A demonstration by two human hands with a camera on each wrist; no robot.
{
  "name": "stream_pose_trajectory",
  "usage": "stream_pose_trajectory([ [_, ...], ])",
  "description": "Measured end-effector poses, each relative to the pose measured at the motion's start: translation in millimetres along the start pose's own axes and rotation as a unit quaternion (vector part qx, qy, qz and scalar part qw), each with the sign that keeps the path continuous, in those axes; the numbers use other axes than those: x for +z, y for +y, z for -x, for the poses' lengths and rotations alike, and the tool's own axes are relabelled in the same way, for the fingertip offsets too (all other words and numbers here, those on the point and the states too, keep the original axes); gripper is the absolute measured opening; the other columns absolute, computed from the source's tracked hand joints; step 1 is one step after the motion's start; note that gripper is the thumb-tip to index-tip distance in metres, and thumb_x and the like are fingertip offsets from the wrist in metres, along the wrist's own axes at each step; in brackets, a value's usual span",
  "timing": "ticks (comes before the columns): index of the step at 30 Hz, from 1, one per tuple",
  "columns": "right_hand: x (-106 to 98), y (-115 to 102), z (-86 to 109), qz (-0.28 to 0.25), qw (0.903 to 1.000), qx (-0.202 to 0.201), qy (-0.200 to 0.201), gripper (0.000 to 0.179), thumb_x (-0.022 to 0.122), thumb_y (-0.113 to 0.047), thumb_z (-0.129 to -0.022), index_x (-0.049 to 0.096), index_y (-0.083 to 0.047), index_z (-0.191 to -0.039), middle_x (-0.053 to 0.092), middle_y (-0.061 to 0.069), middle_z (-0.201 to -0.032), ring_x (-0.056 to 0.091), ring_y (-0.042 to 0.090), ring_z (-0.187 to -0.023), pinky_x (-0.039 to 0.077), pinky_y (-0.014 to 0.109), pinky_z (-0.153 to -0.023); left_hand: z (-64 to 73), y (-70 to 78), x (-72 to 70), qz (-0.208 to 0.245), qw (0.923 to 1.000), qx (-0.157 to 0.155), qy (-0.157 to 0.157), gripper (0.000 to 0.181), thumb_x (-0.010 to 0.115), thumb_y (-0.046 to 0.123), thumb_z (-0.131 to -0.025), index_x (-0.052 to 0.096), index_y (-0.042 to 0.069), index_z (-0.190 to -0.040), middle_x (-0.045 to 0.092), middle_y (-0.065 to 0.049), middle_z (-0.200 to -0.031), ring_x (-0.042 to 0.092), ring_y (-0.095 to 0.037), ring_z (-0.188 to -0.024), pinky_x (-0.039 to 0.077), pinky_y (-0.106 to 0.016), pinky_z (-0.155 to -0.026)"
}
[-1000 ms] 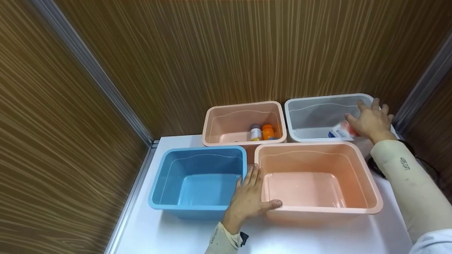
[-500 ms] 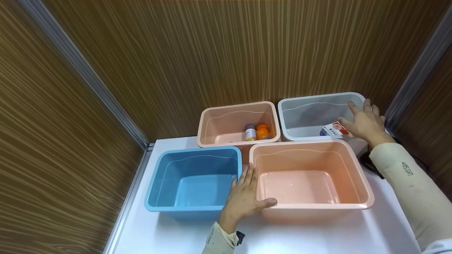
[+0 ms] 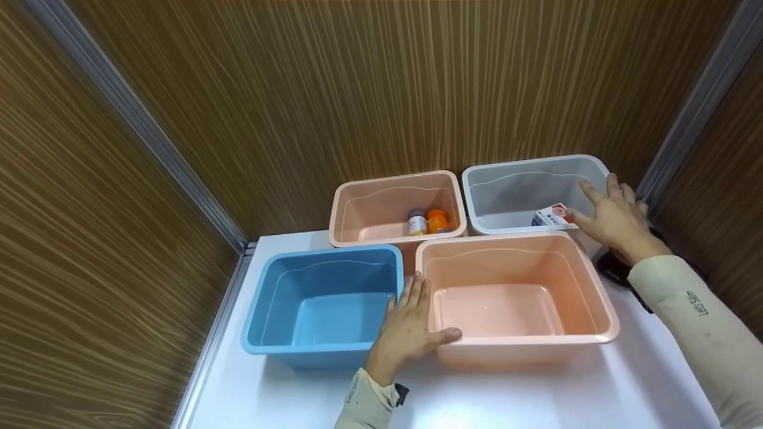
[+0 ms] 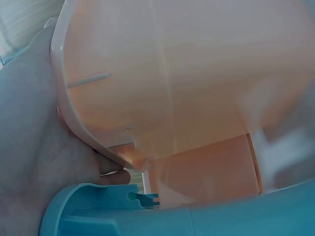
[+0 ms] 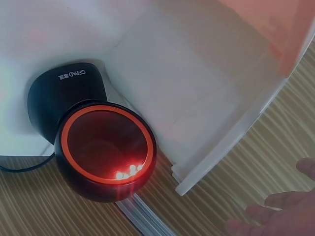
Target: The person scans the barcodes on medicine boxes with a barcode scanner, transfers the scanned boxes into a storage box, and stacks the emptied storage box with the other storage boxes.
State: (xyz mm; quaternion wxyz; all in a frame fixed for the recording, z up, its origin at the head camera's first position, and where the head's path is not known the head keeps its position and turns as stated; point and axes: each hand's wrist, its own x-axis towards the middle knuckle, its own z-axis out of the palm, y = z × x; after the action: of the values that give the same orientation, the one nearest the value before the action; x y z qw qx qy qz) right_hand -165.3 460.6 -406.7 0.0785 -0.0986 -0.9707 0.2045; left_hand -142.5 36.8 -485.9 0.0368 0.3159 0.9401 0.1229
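Note:
My left hand (image 3: 405,333) lies with straight fingers over the gap between the blue bin (image 3: 325,348) and the front peach bin (image 3: 518,341), thumb reaching across the peach bin's near corner. In the left wrist view, that hand (image 4: 29,123) runs along the peach bin's rim (image 4: 61,64). Fingers spread, my right hand (image 3: 617,223) hovers by the right side of the grey bin (image 3: 530,164), holding nothing. A small white, red and blue box (image 3: 551,215) lies inside the grey bin, left of the right thumb. Right-hand fingers (image 5: 283,199) show in the right wrist view.
A black scanner (image 5: 106,152) with an orange ring and red lights stands beside the grey bin. The rear peach bin (image 3: 396,177) holds a white bottle (image 3: 417,224) and an orange bottle (image 3: 437,220). Wood-patterned panels (image 3: 381,89) enclose the back and sides.
The head view has shifted a little. My right hand has drawn slightly right and back from the box, which was blurred and now looks still. My left hand keeps its place.

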Motion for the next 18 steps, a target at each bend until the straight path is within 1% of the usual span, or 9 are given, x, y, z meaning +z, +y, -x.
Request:
stream_pose_trajectory([
  [4,0.6,-3.3,6.9,0.011,0.9999,-0.003,0.002,0.086,0.042,-0.068,-0.087,0.014,-0.020,-0.153,-0.015,0.028,-0.151,-0.010,0.053,-0.134,-0.007,0.073,-0.094,0.5,0.3,-0.6,-0.003,1.0000,0.007,0.007,0.117,0.023,0.090,-0.071,0.004,0.009,-0.152,0.001,-0.006,-0.158,-0.004,-0.022,-0.142,0.010,-0.054,-0.109],
  [6,0.9,-4.7,10.2,0.021,0.9997,-0.013,0.008,0.087,0.042,-0.068,-0.087,0.016,-0.018,-0.153,-0.012,0.029,-0.151,-0.006,0.054,-0.134,-0.004,0.075,-0.094,1.1,0.4,-0.7,-0.007,0.9999,0.011,0.011,0.115,0.025,0.089,-0.072,0.005,0.008,-0.152,0.002,-0.007,-0.158,-0.002,-0.023,-0.143,0.012,-0.055,-0.109],
  [9,2.3,-6.9,17.2,0.023,0.9991,-0.029,0.020,0.084,0.047,-0.065,-0.087,0.022,-0.016,-0.151,-0.005,0.030,-0.151,0.000,0.055,-0.134,-0.001,0.076,-0.093,1.6,0.4,-0.6,-0.013,0.9997,0.015,0.015,0.114,0.025,0.088,-0.073,0.005,0.007,-0.152,0.003,-0.008,-0.157,-0.001,-0.024,-0.143,0.014,-0.056,-0.108],
  [11,3.8,-8.3,23.1,0.023,0.9987,-0.039,0.025,0.081,0.049,-0.061,-0.088,0.026,-0.015,-0.151,-0.003,0.031,-0.151,0.003,0.055,-0.133,0.000,0.076,-0.092,1.8,0.2,-0.7,-0.009,0.9997,0.016,0.015,0.114,0.027,0.087,-0.074,0.006,0.007,-0.152,0.003,-0.009,-0.157,0.000,-0.024,-0.143,0.014,-0.056,-0.108],
  [15,8.0,-12.7,34.9,0.020,0.9988,-0.042,0.018,0.079,0.051,-0.059,-0.089,0.026,-0.017,-0.151,-0.002,0.029,-0.152,0.002,0.055,-0.133,-0.001,0.076,-0.093,1.4,-0.2,-0.6,0.004,0.9998,0.015,0.015,0.112,0.032,0.084,-0.076,0.009,0.006,-0.152,0.002,-0.009,-0.157,-0.001,-0.023,-0.143,0.014,-0.056,-0.108],
  [18,10.4,-17.1,43.9,0.021,0.9989,-0.042,0.009,0.081,0.049,-0.062,-0.088,0.025,-0.018,-0.151,-0.002,0.029,-0.152,0.001,0.056,-0.133,-0.002,0.076,-0.093,0.8,-0.4,-0.8,0.012,0.9998,0.015,0.012,0.111,0.033,0.084,-0.076,0.007,0.007,-0.152,0.002,-0.009,-0.158,-0.002,-0.023,-0.143,0.013,-0.057,-0.108],
])
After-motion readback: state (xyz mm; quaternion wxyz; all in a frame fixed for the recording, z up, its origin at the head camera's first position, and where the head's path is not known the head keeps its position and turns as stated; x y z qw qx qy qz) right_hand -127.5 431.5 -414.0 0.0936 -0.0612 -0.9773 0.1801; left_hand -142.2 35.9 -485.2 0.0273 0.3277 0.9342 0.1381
